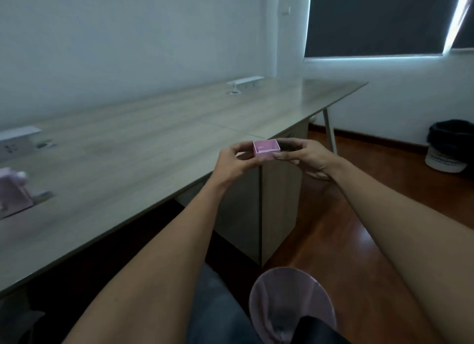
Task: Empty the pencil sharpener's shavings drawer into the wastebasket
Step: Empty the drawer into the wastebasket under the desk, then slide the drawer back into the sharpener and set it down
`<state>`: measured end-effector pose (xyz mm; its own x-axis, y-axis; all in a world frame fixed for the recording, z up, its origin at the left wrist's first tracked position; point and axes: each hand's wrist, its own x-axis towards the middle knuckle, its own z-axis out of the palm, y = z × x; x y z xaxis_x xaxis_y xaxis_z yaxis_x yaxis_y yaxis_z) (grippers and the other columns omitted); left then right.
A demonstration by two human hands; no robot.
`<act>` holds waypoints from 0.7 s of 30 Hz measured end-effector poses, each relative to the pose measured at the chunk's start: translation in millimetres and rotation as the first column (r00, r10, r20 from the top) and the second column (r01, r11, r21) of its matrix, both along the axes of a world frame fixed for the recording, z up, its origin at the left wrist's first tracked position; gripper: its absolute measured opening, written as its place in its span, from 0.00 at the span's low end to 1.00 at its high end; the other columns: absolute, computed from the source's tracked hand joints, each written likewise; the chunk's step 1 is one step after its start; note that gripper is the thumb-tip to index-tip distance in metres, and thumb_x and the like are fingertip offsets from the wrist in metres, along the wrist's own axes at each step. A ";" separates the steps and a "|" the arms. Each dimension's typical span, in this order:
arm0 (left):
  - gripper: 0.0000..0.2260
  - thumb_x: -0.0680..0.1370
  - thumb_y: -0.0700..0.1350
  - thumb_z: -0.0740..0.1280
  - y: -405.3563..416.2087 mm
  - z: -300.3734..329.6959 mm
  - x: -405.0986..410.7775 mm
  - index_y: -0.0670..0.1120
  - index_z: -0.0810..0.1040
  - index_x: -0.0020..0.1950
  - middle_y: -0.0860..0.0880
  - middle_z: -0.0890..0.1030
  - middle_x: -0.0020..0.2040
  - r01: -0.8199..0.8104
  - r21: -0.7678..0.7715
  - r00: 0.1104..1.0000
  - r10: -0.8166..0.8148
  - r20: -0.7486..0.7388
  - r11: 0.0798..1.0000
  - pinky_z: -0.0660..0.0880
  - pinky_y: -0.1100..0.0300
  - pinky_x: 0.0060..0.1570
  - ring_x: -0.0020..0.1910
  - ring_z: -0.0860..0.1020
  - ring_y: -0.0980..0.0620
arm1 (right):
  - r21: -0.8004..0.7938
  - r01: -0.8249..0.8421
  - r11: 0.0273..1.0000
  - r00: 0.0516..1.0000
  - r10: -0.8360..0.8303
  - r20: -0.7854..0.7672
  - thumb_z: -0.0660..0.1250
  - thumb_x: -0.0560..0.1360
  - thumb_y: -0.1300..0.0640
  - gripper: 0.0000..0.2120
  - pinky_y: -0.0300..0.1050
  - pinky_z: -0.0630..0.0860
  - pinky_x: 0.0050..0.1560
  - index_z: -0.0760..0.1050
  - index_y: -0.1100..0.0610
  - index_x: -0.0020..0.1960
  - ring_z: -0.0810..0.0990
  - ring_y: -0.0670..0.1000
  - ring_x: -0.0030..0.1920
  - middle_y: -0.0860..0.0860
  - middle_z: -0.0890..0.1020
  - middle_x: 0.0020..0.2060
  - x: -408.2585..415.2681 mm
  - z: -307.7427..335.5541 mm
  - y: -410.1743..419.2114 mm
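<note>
Both hands, left hand [232, 161] and right hand [306, 157], held a fingertip grip closed on the small pink plastic drawer [266, 150], upright beyond the pale wooden bench [133, 148] edge.

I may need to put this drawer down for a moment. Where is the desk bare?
The desk is bare from the pink sharpener at far left to its right end, between the two white cable covers and the near edge. Only the left end is crowded.
</note>
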<state>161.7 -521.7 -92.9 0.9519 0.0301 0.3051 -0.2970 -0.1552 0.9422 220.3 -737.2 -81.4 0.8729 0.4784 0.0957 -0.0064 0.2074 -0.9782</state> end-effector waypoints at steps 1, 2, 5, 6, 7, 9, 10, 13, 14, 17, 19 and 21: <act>0.24 0.70 0.40 0.79 6.6 10.7 -3.2 0.39 0.81 0.65 0.45 0.86 0.58 -0.011 0.004 1.000 0.011 0.013 1.000 0.79 0.65 0.50 0.52 0.85 0.54 | 0.009 -0.008 1.000 1.000 0.008 0.014 0.75 0.65 0.72 0.26 0.42 0.80 0.62 0.80 0.64 0.63 0.86 0.51 0.56 0.57 0.87 0.54 1.0 9.2 7.7; 0.24 0.70 0.41 0.80 13.3 20.0 -6.1 0.39 0.81 0.65 0.45 0.86 0.58 -0.025 0.011 1.000 0.025 0.019 1.000 0.79 0.64 0.50 0.53 0.85 0.53 | 0.014 -0.021 1.000 0.999 0.020 0.031 0.76 0.64 0.71 0.28 0.41 0.79 0.62 0.79 0.65 0.64 0.86 0.51 0.57 0.58 0.87 0.55 1.8 17.5 15.7; 0.24 0.71 0.38 0.79 40.5 42.7 -18.3 0.38 0.80 0.66 0.42 0.85 0.59 -0.071 0.015 0.997 0.070 0.025 0.997 0.81 0.59 0.55 0.57 0.85 0.48 | -0.012 -0.080 0.997 0.994 0.081 0.077 0.77 0.66 0.69 0.31 0.43 0.77 0.66 0.77 0.67 0.68 0.83 0.53 0.63 0.59 0.85 0.61 3.6 36.9 46.5; 0.24 0.71 0.37 0.79 51.2 49.0 -23.2 0.38 0.80 0.66 0.42 0.85 0.59 -0.086 0.015 0.996 0.085 0.023 0.996 0.81 0.59 0.56 0.57 0.85 0.47 | -0.016 -0.096 0.995 0.991 0.098 0.089 0.77 0.67 0.69 0.30 0.43 0.76 0.66 0.76 0.67 0.69 0.83 0.53 0.64 0.60 0.84 0.62 3.9 41.9 58.4; 0.23 0.71 0.37 0.78 63.9 55.4 -29.0 0.38 0.80 0.66 0.42 0.85 0.58 -0.108 0.025 0.994 0.107 0.025 0.994 0.81 0.60 0.55 0.56 0.85 0.48 | -0.014 -0.115 0.993 0.988 0.115 0.099 0.76 0.68 0.70 0.29 0.42 0.77 0.65 0.76 0.68 0.69 0.83 0.54 0.63 0.60 0.84 0.62 3.4 46.9 71.8; 0.23 0.71 0.38 0.79 90.0 67.8 -41.5 0.39 0.80 0.65 0.44 0.86 0.58 -0.147 0.063 0.989 0.145 0.039 0.987 0.80 0.62 0.54 0.55 0.85 0.49 | -0.014 -0.152 0.988 0.981 0.152 0.124 0.73 0.70 0.72 0.26 0.38 0.79 0.60 0.77 0.68 0.68 0.84 0.53 0.61 0.60 0.84 0.61 -0.8 56.6 101.6; 0.23 0.71 0.39 0.79 103.6 73.7 -47.4 0.40 0.81 0.65 0.44 0.86 0.58 -0.163 0.076 0.986 0.160 0.044 0.984 0.80 0.61 0.54 0.55 0.85 0.50 | -0.010 -0.171 0.985 0.976 0.170 0.135 0.73 0.71 0.72 0.24 0.37 0.79 0.59 0.77 0.68 0.67 0.85 0.52 0.60 0.60 0.85 0.60 -4.5 61.7 116.2; 0.22 0.71 0.40 0.79 143.4 91.9 -68.7 0.40 0.81 0.65 0.44 0.86 0.58 -0.222 0.100 0.974 0.217 0.061 0.970 0.80 0.59 0.57 0.56 0.85 0.50 | -0.003 -0.253 0.967 0.953 0.250 0.169 0.73 0.72 0.71 0.20 0.38 0.80 0.60 0.80 0.65 0.63 0.85 0.51 0.59 0.57 0.86 0.57 -13.8 76.8 161.3; 0.22 0.71 0.41 0.79 155.7 97.8 -77.3 0.41 0.81 0.64 0.45 0.86 0.59 -0.245 0.106 0.969 0.239 0.064 0.964 0.79 0.58 0.59 0.57 0.85 0.50 | -0.008 -0.280 0.960 0.944 0.277 0.181 0.73 0.72 0.71 0.19 0.37 0.80 0.59 0.81 0.64 0.62 0.86 0.50 0.58 0.56 0.87 0.56 -17.4 82.2 175.9; 0.21 0.72 0.40 0.78 190.9 112.0 -103.8 0.41 0.82 0.64 0.45 0.86 0.58 -0.313 0.120 0.949 0.305 0.076 0.942 0.79 0.58 0.61 0.58 0.85 0.50 | -0.023 -0.344 0.939 0.917 0.341 0.209 0.73 0.73 0.71 0.19 0.35 0.80 0.55 0.81 0.65 0.63 0.86 0.50 0.58 0.56 0.87 0.56 -28.5 98.5 220.2; 0.21 0.72 0.41 0.78 213.6 117.4 -120.8 0.41 0.82 0.64 0.45 0.86 0.58 -0.362 0.125 0.932 0.354 0.081 0.924 0.78 0.57 0.61 0.57 0.85 0.51 | -0.039 -0.387 0.921 0.895 0.386 0.222 0.74 0.73 0.70 0.20 0.36 0.80 0.56 0.80 0.66 0.64 0.85 0.50 0.59 0.56 0.87 0.57 -36.8 107.1 248.9; 0.21 0.72 0.40 0.78 234.0 121.4 -137.5 0.41 0.82 0.64 0.45 0.86 0.58 -0.412 0.134 0.911 0.403 0.086 0.902 0.78 0.58 0.61 0.57 0.85 0.51 | -0.051 -0.430 0.901 0.873 0.430 0.232 0.74 0.73 0.70 0.20 0.37 0.79 0.57 0.80 0.66 0.65 0.85 0.50 0.60 0.56 0.87 0.58 -46.1 112.0 275.6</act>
<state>24.2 -287.7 28.6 0.8475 0.3628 0.3874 -0.2293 -0.4079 0.8838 174.1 -461.6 30.5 0.5339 0.8010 0.2709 0.1314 0.2378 -0.9624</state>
